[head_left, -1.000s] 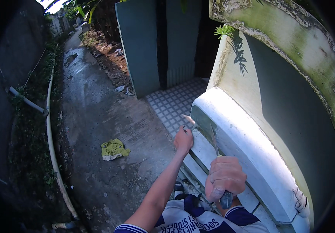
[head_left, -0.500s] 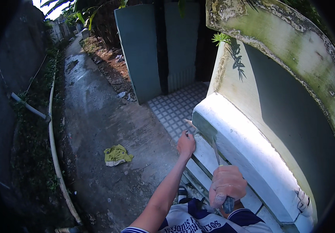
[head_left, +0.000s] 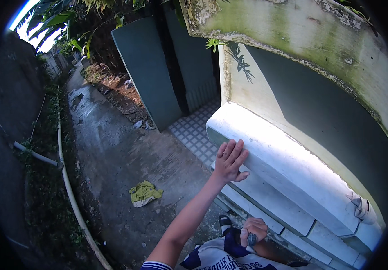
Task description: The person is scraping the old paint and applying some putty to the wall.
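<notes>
My left hand (head_left: 232, 162) is open, fingers spread, against the front face of a curved white ledge (head_left: 266, 139) at its left end. Beside the fingertips a grey-green patch (head_left: 215, 136) shows on that face. Low in the view, close to my body, my right hand (head_left: 255, 227) is closed round a dark-handled tool (head_left: 251, 239). Only the butt of its handle shows; the blade is hidden behind the fist and arm. Whether my left palm presses on the ledge or hovers just off it, I cannot tell.
White steps (head_left: 279, 204) run below the ledge. A curved, mossy wall top (head_left: 293, 40) overhangs at the upper right. A crumpled yellow-green cloth (head_left: 145, 191) lies on the concrete path (head_left: 113, 157). Left of it runs a long pipe (head_left: 70, 189). Checkered tiles (head_left: 194, 134) lie by a grey-green panel (head_left: 146, 67).
My left hand has risen from beside the steps to the ledge's face and its fingers have spread. My right hand has drawn the tool back from the ledge toward my body. The view has shifted right.
</notes>
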Demonstrator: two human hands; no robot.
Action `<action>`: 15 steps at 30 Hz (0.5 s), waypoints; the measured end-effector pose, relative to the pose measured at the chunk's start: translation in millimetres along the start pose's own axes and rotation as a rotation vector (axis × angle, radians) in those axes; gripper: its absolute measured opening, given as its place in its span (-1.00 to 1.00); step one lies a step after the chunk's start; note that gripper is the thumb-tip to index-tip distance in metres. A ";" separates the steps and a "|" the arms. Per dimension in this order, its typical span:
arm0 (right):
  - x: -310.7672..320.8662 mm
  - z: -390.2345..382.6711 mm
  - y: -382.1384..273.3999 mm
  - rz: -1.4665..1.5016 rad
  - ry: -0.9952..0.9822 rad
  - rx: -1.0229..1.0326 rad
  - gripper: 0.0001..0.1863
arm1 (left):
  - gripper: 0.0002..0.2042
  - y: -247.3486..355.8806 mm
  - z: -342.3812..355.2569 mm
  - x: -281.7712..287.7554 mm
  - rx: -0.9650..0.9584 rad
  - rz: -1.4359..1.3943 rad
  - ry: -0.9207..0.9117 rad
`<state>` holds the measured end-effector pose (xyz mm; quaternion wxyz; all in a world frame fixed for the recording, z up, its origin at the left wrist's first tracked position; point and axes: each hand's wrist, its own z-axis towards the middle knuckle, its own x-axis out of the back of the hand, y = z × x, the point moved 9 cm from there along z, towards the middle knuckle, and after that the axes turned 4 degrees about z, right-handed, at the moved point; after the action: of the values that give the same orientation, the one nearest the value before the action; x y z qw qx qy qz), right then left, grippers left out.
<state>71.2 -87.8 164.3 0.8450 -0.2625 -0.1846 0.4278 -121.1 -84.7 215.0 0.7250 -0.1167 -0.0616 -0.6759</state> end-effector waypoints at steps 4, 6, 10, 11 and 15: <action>9.3 10.3 -21.0 -0.089 0.086 0.056 -0.70 | -0.30 -14.3 -14.5 -9.9 -0.119 0.167 0.113; 13.2 12.1 -25.2 -0.136 0.081 0.067 -0.69 | -0.30 -0.1 -23.3 -7.1 -0.063 0.115 0.079; 19.0 3.0 -29.9 -0.188 0.084 0.025 -0.76 | -0.29 20.3 -38.0 -6.0 0.009 0.034 -0.140; 17.9 1.6 -31.1 -0.196 0.087 0.027 -0.76 | -0.29 23.9 -33.6 -4.5 -0.103 0.112 -0.207; 11.2 -7.2 -39.3 -0.197 0.091 -0.011 -0.77 | -0.26 -8.0 -20.4 8.4 -0.031 0.257 -0.278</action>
<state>106.1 -100.3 183.2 0.8889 -0.2669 -0.1735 0.3293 -129.8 -98.4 198.0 0.7880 -0.2270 -0.1353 -0.5561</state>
